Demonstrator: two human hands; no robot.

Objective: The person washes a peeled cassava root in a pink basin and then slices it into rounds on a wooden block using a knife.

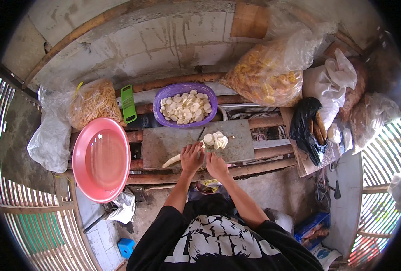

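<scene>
A long, pale peeled root, like cassava, lies on a grey board, its thin end pointing left. My left hand is wrapped over the root near its right, cut end. Close beside it, my right hand is closed in a fist at the board's near edge; what it grips is hidden by the fingers. Just beyond the hands sits a small pile of round white slices. Behind the board, a purple basin holds many more such slices.
A pink basin with liquid stands left. Behind it are a bag of yellowish strips and a green slicer-like tool. At right are a large bag of yellow chips, a black plastic bag and white sacks. Gaps separate the bench's poles.
</scene>
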